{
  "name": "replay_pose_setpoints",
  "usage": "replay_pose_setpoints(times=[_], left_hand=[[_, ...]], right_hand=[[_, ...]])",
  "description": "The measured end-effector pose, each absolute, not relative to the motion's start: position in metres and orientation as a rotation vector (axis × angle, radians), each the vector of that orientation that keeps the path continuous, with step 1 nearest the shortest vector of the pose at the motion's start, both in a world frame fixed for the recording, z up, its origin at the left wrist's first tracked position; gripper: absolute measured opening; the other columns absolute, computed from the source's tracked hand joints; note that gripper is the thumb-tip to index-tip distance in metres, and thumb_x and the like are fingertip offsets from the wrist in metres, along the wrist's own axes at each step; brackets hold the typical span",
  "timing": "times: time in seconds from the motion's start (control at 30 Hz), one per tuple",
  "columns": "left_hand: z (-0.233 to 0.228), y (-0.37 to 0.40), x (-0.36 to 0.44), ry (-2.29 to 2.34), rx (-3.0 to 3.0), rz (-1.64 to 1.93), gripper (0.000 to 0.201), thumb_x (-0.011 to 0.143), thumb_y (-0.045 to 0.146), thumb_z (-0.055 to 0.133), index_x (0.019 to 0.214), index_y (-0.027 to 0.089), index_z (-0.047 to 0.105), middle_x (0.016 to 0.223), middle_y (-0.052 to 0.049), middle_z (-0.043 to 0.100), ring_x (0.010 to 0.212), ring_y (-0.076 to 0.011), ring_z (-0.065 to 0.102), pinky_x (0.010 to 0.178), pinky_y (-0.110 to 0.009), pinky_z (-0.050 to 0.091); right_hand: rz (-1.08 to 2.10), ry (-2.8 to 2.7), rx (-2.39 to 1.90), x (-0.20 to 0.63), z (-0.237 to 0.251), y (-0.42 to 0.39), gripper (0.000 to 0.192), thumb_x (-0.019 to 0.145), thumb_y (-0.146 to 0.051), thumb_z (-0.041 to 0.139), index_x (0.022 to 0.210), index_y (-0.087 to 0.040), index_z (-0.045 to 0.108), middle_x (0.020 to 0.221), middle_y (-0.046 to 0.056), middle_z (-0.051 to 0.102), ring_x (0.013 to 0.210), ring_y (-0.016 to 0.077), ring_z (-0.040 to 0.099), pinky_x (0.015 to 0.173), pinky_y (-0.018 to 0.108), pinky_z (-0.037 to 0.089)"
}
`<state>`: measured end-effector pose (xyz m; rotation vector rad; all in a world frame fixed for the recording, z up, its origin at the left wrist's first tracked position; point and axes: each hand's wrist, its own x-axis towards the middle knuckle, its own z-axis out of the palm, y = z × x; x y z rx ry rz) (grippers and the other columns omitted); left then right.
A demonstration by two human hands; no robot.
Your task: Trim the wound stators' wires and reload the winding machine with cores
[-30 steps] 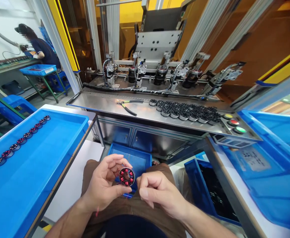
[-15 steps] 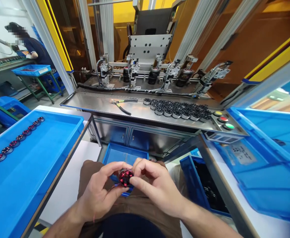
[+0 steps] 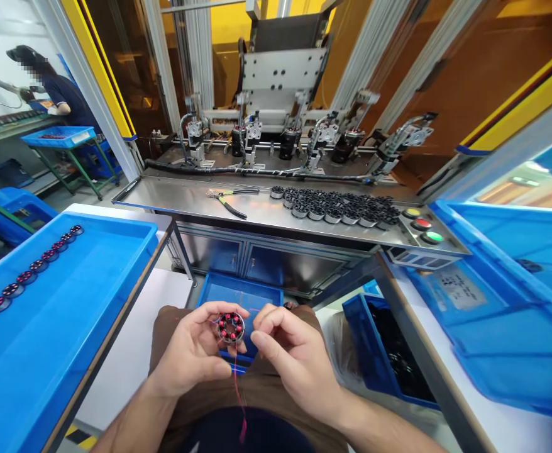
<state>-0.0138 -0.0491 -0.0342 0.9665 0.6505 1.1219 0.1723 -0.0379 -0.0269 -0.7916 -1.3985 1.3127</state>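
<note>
My left hand (image 3: 192,352) holds a small round wound stator (image 3: 231,328) with red coils, its face turned up toward me. A thin red wire (image 3: 237,384) hangs down from it over my lap. My right hand (image 3: 289,360) is right beside the stator, its thumb and forefinger pinched close at the stator's right edge; what they pinch is too fine to make out. Both hands are above my knees, over a small blue bin (image 3: 257,296) on the floor.
A blue tray (image 3: 92,277) at left carries a row of wound stators (image 3: 26,275). The steel bench (image 3: 182,200) ahead holds pliers (image 3: 229,202), several bare stators (image 3: 337,209) and three push buttons (image 3: 422,224). Blue bins (image 3: 507,296) stand right. A person works far left (image 3: 56,88).
The stator has turned face-up in my left hand and a red wire now trails down from it. My right hand's fingers came onto the stator, then shifted to its right edge.
</note>
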Motion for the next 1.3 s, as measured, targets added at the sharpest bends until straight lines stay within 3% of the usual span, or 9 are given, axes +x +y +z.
replay_pose_setpoints(times=[0.1,0.23,0.47,0.67,0.8,1.03,1.13,1.23,1.3], left_hand=[[-0.040,-0.050,-0.007,0.716,0.934,1.206,0.066,0.051,0.028,0.096,0.112,0.022,0.072,0.113,-0.009,0.069,0.071,-0.0118,0.066,0.063,-0.021,0.056],[-0.042,-0.050,-0.001,0.888,1.001,1.332,0.046,0.062,0.019,0.091,0.104,0.022,0.074,0.102,-0.005,0.073,0.079,-0.0130,0.067,0.073,-0.022,0.058],[-0.034,-0.060,-0.001,1.037,1.249,1.471,0.043,0.071,0.007,0.081,0.108,0.025,0.071,0.108,-0.004,0.076,0.085,-0.0129,0.072,0.078,-0.021,0.059],[-0.032,-0.064,-0.007,1.114,1.862,1.548,0.055,0.070,0.001,0.075,0.118,0.026,0.065,0.112,-0.006,0.075,0.105,-0.0209,0.071,0.093,-0.032,0.058],[-0.030,-0.066,-0.009,1.165,2.050,1.537,0.056,0.069,0.001,0.076,0.119,0.023,0.064,0.110,-0.006,0.076,0.101,-0.0208,0.072,0.093,-0.031,0.059],[-0.031,-0.064,-0.007,1.152,1.939,1.619,0.052,0.070,0.000,0.073,0.116,0.021,0.065,0.107,-0.007,0.076,0.098,-0.0210,0.074,0.089,-0.031,0.062],[-0.029,-0.063,-0.009,1.161,1.981,1.592,0.051,0.069,0.000,0.074,0.116,0.020,0.065,0.107,-0.008,0.077,0.099,-0.0213,0.074,0.090,-0.031,0.062],[-0.025,-0.063,-0.011,1.160,2.081,1.555,0.050,0.070,0.002,0.075,0.116,0.018,0.065,0.106,-0.008,0.077,0.098,-0.0209,0.074,0.091,-0.029,0.061],[-0.023,-0.063,-0.010,1.152,2.128,1.542,0.049,0.071,0.003,0.075,0.116,0.018,0.064,0.106,-0.009,0.077,0.098,-0.0207,0.074,0.091,-0.029,0.061]], right_hand=[[1.291,-1.416,-0.773,0.169,-0.029,-0.040,0.020,0.093,-0.030,0.063,0.077,-0.020,0.055,0.071,0.000,0.056,0.067,0.0134,0.052,0.062,0.027,0.042],[1.271,-1.414,-0.763,0.165,-0.031,-0.044,0.020,0.093,-0.029,0.063,0.077,-0.020,0.056,0.071,0.000,0.055,0.067,0.0136,0.051,0.062,0.027,0.042],[1.341,-1.312,-0.886,0.163,-0.040,-0.046,0.026,0.094,-0.034,0.061,0.073,-0.019,0.054,0.070,0.000,0.053,0.066,0.0129,0.049,0.061,0.025,0.041],[1.347,-1.419,-0.706,0.163,-0.034,-0.042,0.019,0.088,-0.035,0.069,0.092,-0.022,0.057,0.090,0.002,0.052,0.083,0.0168,0.051,0.076,0.030,0.044],[1.468,-1.376,-0.652,0.156,-0.031,-0.043,0.015,0.095,-0.033,0.060,0.086,-0.021,0.055,0.091,0.002,0.051,0.087,0.0165,0.050,0.081,0.031,0.043],[1.584,-1.028,-0.809,0.141,-0.053,-0.052,0.027,0.102,-0.040,0.048,0.084,-0.021,0.055,0.084,0.001,0.052,0.079,0.0144,0.051,0.075,0.028,0.044],[1.459,-1.084,-0.781,0.144,-0.053,-0.051,0.017,0.098,-0.039,0.055,0.097,-0.023,0.058,0.092,0.001,0.055,0.085,0.0154,0.054,0.079,0.030,0.045],[1.233,-1.232,-0.716,0.148,-0.043,-0.048,0.031,0.087,-0.038,0.072,0.112,-0.027,0.058,0.103,0.003,0.054,0.095,0.0181,0.054,0.086,0.032,0.045],[1.172,-1.309,-0.700,0.149,-0.036,-0.046,0.021,0.087,-0.033,0.071,0.103,-0.025,0.062,0.097,0.002,0.054,0.093,0.0175,0.053,0.084,0.031,0.045]])
